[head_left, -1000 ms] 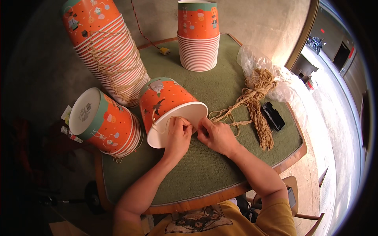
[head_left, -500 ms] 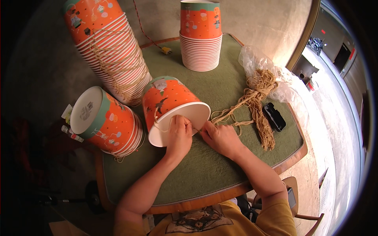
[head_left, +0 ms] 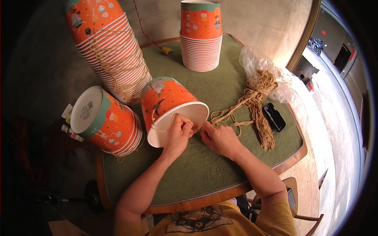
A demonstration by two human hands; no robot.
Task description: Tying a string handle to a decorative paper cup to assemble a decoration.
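An orange paper bucket (head_left: 167, 96) with a green band and cartoon figures lies tilted on its side, its white mouth toward me. Tan string (head_left: 153, 118) comes out of its wall near the rim and loops over the mouth to my left hand (head_left: 177, 135). That hand is closed in a pinch on the string, in front of the mouth. Just right of the rim, my right hand (head_left: 221, 139) is closed too, its thumb and forefinger at the string between the hands. The exact spot of its pinch is partly hidden by the fingers.
Stacks of like buckets stand at the far left (head_left: 114, 59), near left (head_left: 112, 126) and back (head_left: 201, 51) of the green-topped table (head_left: 220, 177). A tan string bundle (head_left: 260, 106), a plastic bag (head_left: 256, 59) and a black case (head_left: 274, 117) lie right. A yellow plug (head_left: 166, 50) hangs behind.
The bucket has shifted slightly left. My left hand has turned a little, its fingers more curled; my right hand has barely moved.
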